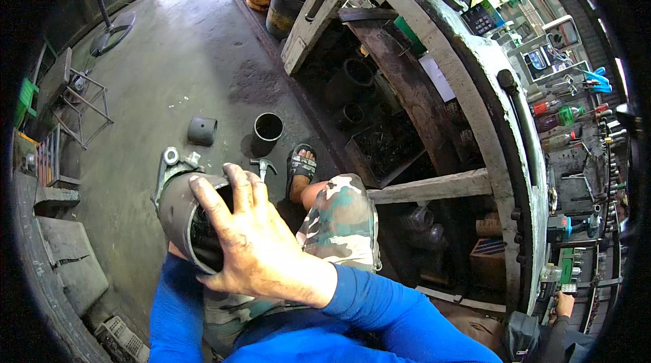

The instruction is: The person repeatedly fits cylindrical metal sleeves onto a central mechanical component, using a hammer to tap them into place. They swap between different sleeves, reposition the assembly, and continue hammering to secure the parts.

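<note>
A grey metal cylinder (178, 210), hollow with a dark inside, is held tilted over my lap. My right hand (254, 241) grips its open end, fingers over the upper rim and thumb at the lower edge. Of my left hand (175, 250) only a patch of skin shows beside the cylinder; its fingers are hidden behind it. A metal bracket with a round eye (171, 157) projects from the cylinder's far side. On the floor beyond are a hammer (263, 168), an upright open pipe section (268, 134) and a shorter pipe piece (203, 131) lying on its side.
A workbench frame (434, 187) runs along the right, tools crowding its top. A stool (85, 102) stands at left. A dark bucket (288, 7) is at the back. Another person's hand (564, 305) shows at lower right. My sandalled foot (302, 163) is near the hammer.
</note>
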A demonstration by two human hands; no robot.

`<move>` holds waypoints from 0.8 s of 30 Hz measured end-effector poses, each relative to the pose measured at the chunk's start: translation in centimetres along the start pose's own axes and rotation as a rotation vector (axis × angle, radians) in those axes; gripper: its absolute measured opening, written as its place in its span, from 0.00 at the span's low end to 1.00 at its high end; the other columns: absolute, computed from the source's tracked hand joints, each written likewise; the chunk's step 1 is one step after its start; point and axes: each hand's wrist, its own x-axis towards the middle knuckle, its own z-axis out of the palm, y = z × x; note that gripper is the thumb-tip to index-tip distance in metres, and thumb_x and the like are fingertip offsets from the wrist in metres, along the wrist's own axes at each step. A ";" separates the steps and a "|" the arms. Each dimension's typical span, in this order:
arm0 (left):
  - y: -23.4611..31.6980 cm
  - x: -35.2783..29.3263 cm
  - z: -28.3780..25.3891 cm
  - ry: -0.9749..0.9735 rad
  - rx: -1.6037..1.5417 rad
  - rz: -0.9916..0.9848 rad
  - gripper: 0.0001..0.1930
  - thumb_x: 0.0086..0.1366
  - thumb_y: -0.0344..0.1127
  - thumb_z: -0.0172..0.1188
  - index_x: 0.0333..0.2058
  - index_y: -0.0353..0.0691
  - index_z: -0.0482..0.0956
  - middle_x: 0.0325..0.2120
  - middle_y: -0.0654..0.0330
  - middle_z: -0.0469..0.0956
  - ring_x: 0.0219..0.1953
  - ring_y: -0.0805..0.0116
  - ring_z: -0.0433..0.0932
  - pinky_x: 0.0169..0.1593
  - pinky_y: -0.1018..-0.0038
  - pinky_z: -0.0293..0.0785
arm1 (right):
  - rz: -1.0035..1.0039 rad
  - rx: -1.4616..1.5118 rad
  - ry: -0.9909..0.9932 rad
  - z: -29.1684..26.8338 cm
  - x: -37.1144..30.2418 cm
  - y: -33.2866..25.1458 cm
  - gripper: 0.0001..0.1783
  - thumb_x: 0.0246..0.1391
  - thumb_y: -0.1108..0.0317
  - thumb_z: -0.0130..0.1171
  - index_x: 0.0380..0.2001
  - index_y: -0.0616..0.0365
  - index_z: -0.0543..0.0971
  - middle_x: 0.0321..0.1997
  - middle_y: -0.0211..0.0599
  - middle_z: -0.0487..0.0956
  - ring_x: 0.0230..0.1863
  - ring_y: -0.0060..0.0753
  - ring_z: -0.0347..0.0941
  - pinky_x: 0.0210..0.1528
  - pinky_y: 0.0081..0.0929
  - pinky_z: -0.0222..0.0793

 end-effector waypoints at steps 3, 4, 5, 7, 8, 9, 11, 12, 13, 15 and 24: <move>8.0 3.9 -1.6 -0.284 1.136 -0.485 0.51 0.61 0.62 0.61 0.78 0.56 0.47 0.77 0.45 0.50 0.77 0.44 0.51 0.76 0.48 0.53 | -0.013 -0.003 -0.018 -0.3 0.2 1.5 0.73 0.29 0.56 0.86 0.78 0.50 0.53 0.70 0.78 0.57 0.66 0.84 0.61 0.69 0.66 0.64; 9.8 4.4 -2.8 -0.263 1.357 -0.520 0.46 0.67 0.61 0.56 0.78 0.55 0.48 0.77 0.47 0.52 0.78 0.48 0.52 0.77 0.50 0.51 | -0.012 0.055 -0.020 -0.4 0.4 2.0 0.73 0.29 0.56 0.86 0.78 0.49 0.53 0.70 0.78 0.57 0.66 0.84 0.61 0.68 0.66 0.64; 11.1 4.7 -4.1 -0.310 1.443 -0.530 0.42 0.73 0.61 0.51 0.78 0.53 0.49 0.77 0.50 0.53 0.78 0.52 0.53 0.79 0.52 0.50 | -0.014 0.063 -0.023 -0.6 0.6 2.6 0.73 0.29 0.56 0.86 0.78 0.48 0.52 0.70 0.77 0.57 0.66 0.84 0.61 0.68 0.66 0.64; 12.2 5.6 -5.8 -0.311 1.194 -0.508 0.38 0.78 0.60 0.47 0.78 0.53 0.49 0.78 0.53 0.54 0.79 0.56 0.53 0.80 0.53 0.49 | -0.035 0.064 0.015 -1.1 1.3 3.9 0.71 0.29 0.56 0.85 0.78 0.45 0.55 0.70 0.76 0.57 0.66 0.84 0.61 0.67 0.67 0.65; 12.5 6.3 -6.3 -0.333 1.249 -0.566 0.38 0.78 0.60 0.46 0.78 0.53 0.49 0.78 0.54 0.54 0.79 0.55 0.54 0.80 0.53 0.49 | -0.016 0.116 -0.023 -1.3 1.7 4.4 0.70 0.29 0.56 0.85 0.77 0.44 0.57 0.70 0.76 0.57 0.66 0.84 0.61 0.67 0.66 0.66; 12.4 7.0 -6.5 -0.360 1.305 -0.625 0.38 0.78 0.60 0.46 0.78 0.53 0.50 0.78 0.54 0.54 0.79 0.55 0.54 0.80 0.53 0.49 | -0.025 0.138 -0.017 -1.5 2.0 5.1 0.69 0.29 0.56 0.85 0.77 0.44 0.58 0.70 0.75 0.57 0.66 0.84 0.60 0.66 0.66 0.66; 12.0 8.6 -6.3 -0.468 1.618 -0.782 0.38 0.77 0.61 0.47 0.78 0.51 0.50 0.77 0.52 0.55 0.78 0.54 0.56 0.79 0.54 0.52 | -0.010 0.162 -0.036 -1.9 2.6 6.4 0.66 0.28 0.57 0.84 0.74 0.44 0.62 0.71 0.73 0.57 0.67 0.83 0.60 0.65 0.66 0.68; 11.6 9.2 -6.2 -0.475 1.703 -0.795 0.37 0.78 0.60 0.47 0.77 0.50 0.51 0.77 0.52 0.56 0.77 0.55 0.57 0.79 0.55 0.54 | -0.024 0.219 -0.001 -2.1 2.9 7.2 0.66 0.27 0.57 0.84 0.74 0.44 0.62 0.71 0.73 0.57 0.67 0.82 0.59 0.65 0.66 0.68; 11.2 9.8 -6.1 -0.484 1.789 -0.809 0.37 0.78 0.58 0.47 0.77 0.49 0.52 0.76 0.52 0.57 0.77 0.55 0.59 0.78 0.55 0.55 | -0.021 0.249 -0.007 -2.2 3.1 8.1 0.66 0.27 0.57 0.84 0.74 0.44 0.62 0.71 0.72 0.57 0.68 0.81 0.59 0.65 0.65 0.68; 10.2 10.8 -6.0 -0.533 1.842 -0.775 0.34 0.79 0.56 0.46 0.77 0.49 0.54 0.76 0.53 0.57 0.76 0.56 0.59 0.79 0.56 0.55 | 0.015 0.290 -0.034 -2.4 3.5 9.6 0.66 0.27 0.58 0.84 0.74 0.45 0.62 0.71 0.72 0.57 0.69 0.78 0.59 0.66 0.64 0.68; 7.7 13.6 -6.7 -0.362 2.076 -0.498 0.24 0.80 0.46 0.48 0.68 0.41 0.69 0.63 0.52 0.75 0.64 0.56 0.75 0.67 0.55 0.73 | -0.021 0.507 0.020 -7.7 4.8 18.1 0.67 0.24 0.55 0.86 0.73 0.46 0.64 0.70 0.66 0.60 0.70 0.73 0.61 0.69 0.60 0.65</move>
